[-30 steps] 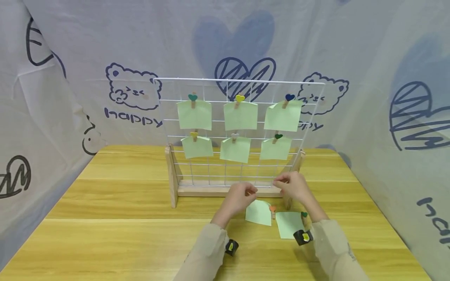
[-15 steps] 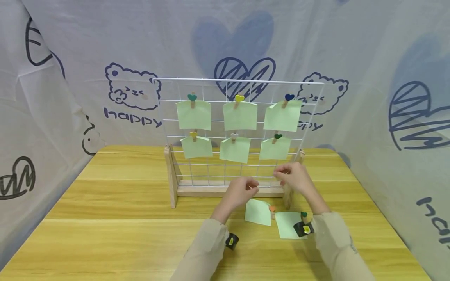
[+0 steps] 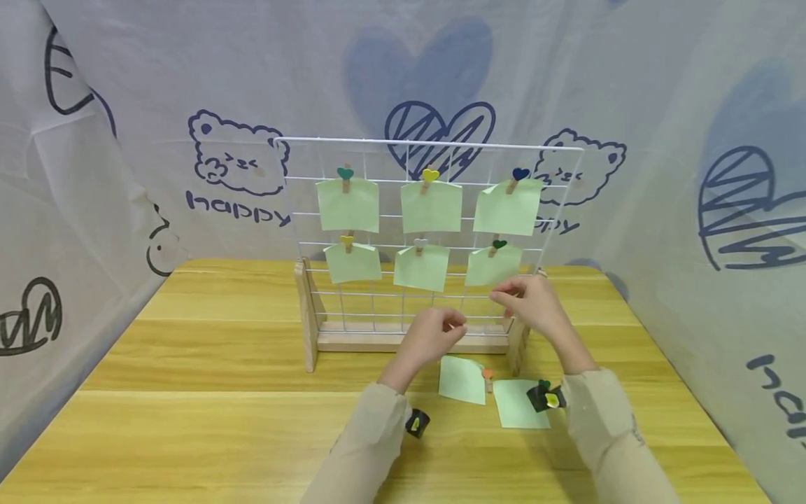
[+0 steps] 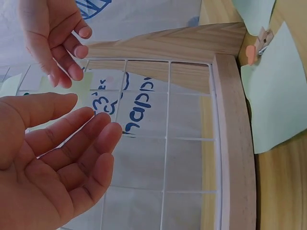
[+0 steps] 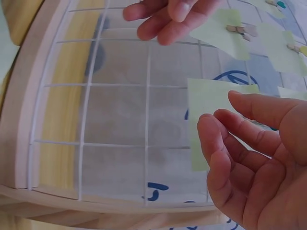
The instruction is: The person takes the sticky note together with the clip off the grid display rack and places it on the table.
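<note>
Both hands are in front of a white wire grid held upright by a wooden stand. My left hand is before the grid's lower part, its fingers loosely bent and nothing between them in the left wrist view. Higher and to the right, my right hand is near the lower right green note; its thumb and fingers are apart and hold nothing in the right wrist view. Several green notes hang on the grid in two rows, each under a heart clip such as the yellow clip.
On the table before the stand lie a green note, an orange-heart clip and another green note. A green-heart clip there is partly hidden by the right wrist's black device. A printed cloth hangs behind.
Both hands have risen a little along the front of the grid, the right one now close to the lower right note. Notes and clips have stayed in place.
</note>
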Available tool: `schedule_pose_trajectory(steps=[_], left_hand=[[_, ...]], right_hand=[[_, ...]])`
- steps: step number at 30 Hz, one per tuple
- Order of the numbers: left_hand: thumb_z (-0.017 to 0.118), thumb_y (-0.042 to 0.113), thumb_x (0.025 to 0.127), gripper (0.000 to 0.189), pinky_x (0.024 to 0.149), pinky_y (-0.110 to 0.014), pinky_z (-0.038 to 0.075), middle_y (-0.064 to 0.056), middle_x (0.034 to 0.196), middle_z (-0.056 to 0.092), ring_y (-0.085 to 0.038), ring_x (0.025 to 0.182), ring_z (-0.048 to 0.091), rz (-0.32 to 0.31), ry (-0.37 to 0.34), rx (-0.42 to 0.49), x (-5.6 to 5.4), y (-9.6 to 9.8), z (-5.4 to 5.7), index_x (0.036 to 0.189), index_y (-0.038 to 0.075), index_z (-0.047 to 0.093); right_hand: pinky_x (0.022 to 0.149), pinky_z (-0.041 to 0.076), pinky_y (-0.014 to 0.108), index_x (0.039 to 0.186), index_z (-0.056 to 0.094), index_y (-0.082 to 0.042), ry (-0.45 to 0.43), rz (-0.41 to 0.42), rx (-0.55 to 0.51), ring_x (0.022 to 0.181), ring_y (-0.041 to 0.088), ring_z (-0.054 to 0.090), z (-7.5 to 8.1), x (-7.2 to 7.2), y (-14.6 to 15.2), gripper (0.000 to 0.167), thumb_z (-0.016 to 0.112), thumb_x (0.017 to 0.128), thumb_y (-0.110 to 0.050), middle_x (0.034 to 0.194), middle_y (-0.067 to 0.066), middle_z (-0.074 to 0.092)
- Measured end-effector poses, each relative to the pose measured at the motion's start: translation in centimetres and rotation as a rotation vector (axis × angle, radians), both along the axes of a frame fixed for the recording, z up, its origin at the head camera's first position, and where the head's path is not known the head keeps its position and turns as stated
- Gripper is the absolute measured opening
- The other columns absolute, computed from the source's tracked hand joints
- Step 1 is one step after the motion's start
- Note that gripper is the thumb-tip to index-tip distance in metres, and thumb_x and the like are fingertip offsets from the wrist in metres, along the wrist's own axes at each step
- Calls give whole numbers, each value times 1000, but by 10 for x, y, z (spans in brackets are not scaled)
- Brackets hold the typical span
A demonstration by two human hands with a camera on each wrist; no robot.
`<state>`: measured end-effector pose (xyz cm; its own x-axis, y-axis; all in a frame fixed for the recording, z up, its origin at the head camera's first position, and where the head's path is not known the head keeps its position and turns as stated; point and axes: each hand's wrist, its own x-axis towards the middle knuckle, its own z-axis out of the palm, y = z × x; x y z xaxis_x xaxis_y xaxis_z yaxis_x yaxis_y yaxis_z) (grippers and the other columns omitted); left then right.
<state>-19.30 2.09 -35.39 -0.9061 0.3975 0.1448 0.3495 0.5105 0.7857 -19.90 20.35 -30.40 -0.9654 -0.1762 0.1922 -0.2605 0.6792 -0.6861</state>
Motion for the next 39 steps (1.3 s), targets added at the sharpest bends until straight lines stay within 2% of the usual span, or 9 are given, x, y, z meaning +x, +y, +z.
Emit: schedule_pose_trajectory(steps=[7, 12, 18, 28, 33, 39], left_hand=[[57, 13, 87, 19, 67, -21, 46, -5, 93, 63, -13, 80, 56, 2, -1, -2, -1, 3, 5, 102, 3, 64], [57, 12, 87, 18, 67, -22, 46, -5, 92, 63, -14, 80, 56, 2, 28, 4, -3, 2, 10, 100, 2, 64], [57, 12, 87, 18, 66, -20, 45, -6, 94, 64, -14, 79, 56, 0, 81, 4, -8, 1, 15, 100, 2, 65], [57, 14, 88, 19, 67, -22, 45, -5, 94, 64, -14, 81, 55, 13, 93, 11, -13, -1, 27, 102, 3, 64], [58, 12, 87, 18, 65, -20, 45, -6, 93, 64, -14, 80, 56, 16, 111, 34, -16, -1, 32, 100, 2, 65], [58, 11, 87, 17, 66, -20, 45, -7, 93, 65, -15, 79, 56, 25, 150, 55, -19, -1, 37, 99, 1, 65]], right_hand=[[50, 47, 25, 94, 64, 7, 14, -14, -8, 57, 19, 58, 10, -4, -2, 21, 60, 85, -12, 85, 17, 64], [46, 43, 23, 93, 65, 7, 51, -16, -20, 55, 16, 57, 15, -7, -3, 19, 59, 86, -10, 81, 16, 64], [48, 45, 22, 93, 64, 7, 88, -28, -31, 59, 23, 57, 24, -5, -6, 20, 58, 87, -10, 83, 18, 63], [48, 44, 22, 92, 65, 5, 141, -39, -42, 61, 29, 57, 37, -6, -7, 20, 57, 88, -13, 83, 18, 63], [47, 43, 21, 92, 65, 4, 169, -45, -40, 60, 27, 57, 42, -7, -7, 19, 56, 88, -12, 83, 16, 63], [47, 45, 21, 96, 63, 6, 198, -40, -56, 53, 15, 56, 50, -8, -8, 20, 58, 87, -11, 83, 21, 64]])
